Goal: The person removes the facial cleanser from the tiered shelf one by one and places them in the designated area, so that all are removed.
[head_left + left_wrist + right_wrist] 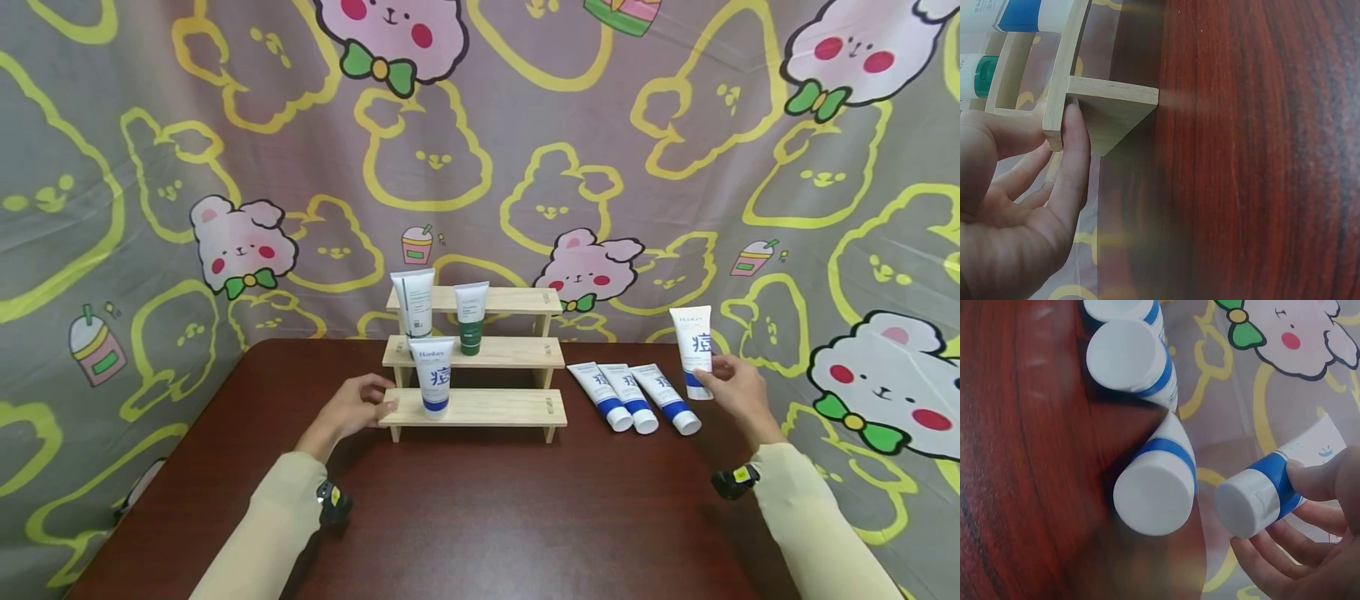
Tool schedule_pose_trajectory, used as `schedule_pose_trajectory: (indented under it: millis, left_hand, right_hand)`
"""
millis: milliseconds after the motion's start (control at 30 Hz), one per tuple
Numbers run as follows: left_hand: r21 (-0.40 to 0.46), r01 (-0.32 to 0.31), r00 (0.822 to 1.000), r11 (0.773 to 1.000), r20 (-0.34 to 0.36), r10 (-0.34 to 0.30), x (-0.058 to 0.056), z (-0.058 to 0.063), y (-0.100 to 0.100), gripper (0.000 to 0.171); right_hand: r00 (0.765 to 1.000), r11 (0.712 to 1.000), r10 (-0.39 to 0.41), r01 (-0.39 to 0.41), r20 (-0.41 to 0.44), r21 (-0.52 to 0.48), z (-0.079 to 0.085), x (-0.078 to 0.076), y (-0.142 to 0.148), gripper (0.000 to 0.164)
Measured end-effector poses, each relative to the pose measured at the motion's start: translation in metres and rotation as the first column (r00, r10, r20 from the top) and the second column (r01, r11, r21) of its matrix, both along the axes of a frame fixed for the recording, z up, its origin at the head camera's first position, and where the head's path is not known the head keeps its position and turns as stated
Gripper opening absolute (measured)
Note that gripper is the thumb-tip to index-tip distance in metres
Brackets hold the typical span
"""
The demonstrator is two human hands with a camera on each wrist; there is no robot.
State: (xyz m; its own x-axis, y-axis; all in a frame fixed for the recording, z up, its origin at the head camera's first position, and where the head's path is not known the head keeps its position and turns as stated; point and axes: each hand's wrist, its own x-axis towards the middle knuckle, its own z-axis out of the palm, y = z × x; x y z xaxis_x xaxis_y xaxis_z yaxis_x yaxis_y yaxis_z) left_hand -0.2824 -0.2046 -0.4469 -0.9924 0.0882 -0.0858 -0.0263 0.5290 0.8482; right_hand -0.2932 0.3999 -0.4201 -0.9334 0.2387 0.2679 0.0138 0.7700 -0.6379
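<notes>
A three-tier wooden display rack (pixel 495 407) stands on the table. My left hand (pixel 356 406) pinches the left end of its lowest tier; in the left wrist view the thumb side lies over the board and a finger (pixel 1074 147) under it. My right hand (pixel 738 390) grips a white squeeze tube (pixel 692 337) with a blue band, cap down, raised at the right. Thumb and fingers close round its lower part in the right wrist view. Beside it, three matching tubes (pixel 626 396) lie on the table, caps toward me.
On the rack's lowest tier stands another blue-banded tube (pixel 433 371). The middle tier carries a white tube (pixel 415 304) and a white-and-green tube (pixel 471 321). Behind the dark red table (pixel 525 517) hangs a patterned cloth (pixel 480 167).
</notes>
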Motion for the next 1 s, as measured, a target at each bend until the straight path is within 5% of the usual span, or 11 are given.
schedule_pose_trajectory:
  millis: [533, 1000]
  left_hand:
    - [0.017, -0.009, 1.000, 1.000, 0.000, 0.009, -0.002, -0.001, 0.000, 0.039]
    - [0.008, -0.015, 1.000, 1.000, 0.003, 0.015, 0.000, 0.000, 0.001, 0.041]
  right_hand:
    - [0.969, 0.994, -0.105, 0.094, 0.223, 0.058, -0.010, 0.005, 0.015, 0.058]
    - [0.955, 0.985, -0.066, 0.016, 0.290, 0.169, -0.015, 0.008, 0.026, 0.059]
